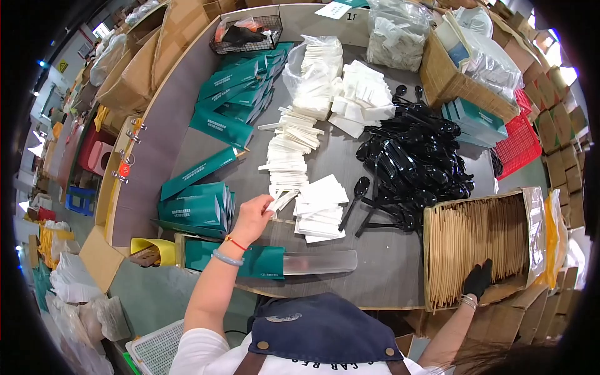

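My bare left hand (pixel 252 217) pinches the end of a thin white packet (pixel 277 201) at the near end of a long row of white packets (pixel 288 150). Just right of it lies a stack of folded white napkins (pixel 320 209). In a dark glove, my right hand (pixel 478 279) reaches into a carton (pixel 473 199) packed with upright wooden chopsticks (pixel 459 250); its fingers are curled against the sticks. Below my left hand, a green sleeve (pixel 265 261) lies with a clear plastic piece (pixel 322 262) sticking out of its right end.
Black plastic spoons (pixel 415 156) are heaped at the right middle. Green sleeves (pixel 197 206) lie in piles along the left wall. Further napkins (pixel 362 94), a wire basket (pixel 247 34) and a cardboard box (pixel 462 75) stand toward the back. A red basket (pixel 520 140) is at the right.
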A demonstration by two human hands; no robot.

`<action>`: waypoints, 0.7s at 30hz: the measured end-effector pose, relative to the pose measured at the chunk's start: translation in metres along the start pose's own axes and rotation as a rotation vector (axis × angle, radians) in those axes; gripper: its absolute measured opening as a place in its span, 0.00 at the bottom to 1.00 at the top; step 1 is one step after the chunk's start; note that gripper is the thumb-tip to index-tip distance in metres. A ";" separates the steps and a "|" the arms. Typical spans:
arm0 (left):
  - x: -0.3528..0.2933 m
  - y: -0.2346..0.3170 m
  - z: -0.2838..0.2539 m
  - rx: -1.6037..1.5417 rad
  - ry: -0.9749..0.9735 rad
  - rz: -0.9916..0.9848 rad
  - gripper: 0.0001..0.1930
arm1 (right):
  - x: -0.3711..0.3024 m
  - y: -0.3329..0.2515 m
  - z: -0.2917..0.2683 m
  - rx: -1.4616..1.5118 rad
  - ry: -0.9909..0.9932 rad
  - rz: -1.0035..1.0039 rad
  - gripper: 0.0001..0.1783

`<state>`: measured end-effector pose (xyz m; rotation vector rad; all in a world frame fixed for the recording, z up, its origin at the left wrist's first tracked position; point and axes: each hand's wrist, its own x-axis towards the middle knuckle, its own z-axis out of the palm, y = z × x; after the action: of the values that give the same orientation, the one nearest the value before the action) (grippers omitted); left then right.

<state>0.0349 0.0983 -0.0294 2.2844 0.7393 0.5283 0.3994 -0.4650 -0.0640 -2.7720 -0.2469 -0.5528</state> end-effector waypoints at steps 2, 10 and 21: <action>-0.003 0.007 -0.013 -0.003 -0.010 -0.106 0.11 | 0.007 -0.093 -0.054 0.201 -0.226 0.477 0.20; 0.027 0.030 0.025 -0.039 0.124 -0.128 0.08 | -0.107 -0.194 0.002 1.225 -0.233 0.275 0.09; 0.049 0.038 0.073 0.105 0.045 0.095 0.15 | -0.065 -0.339 0.031 0.886 -0.539 -0.489 0.08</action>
<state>0.1249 0.0714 -0.0455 2.4215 0.6979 0.5997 0.2751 -0.1432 -0.0290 -1.9077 -1.0193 0.2103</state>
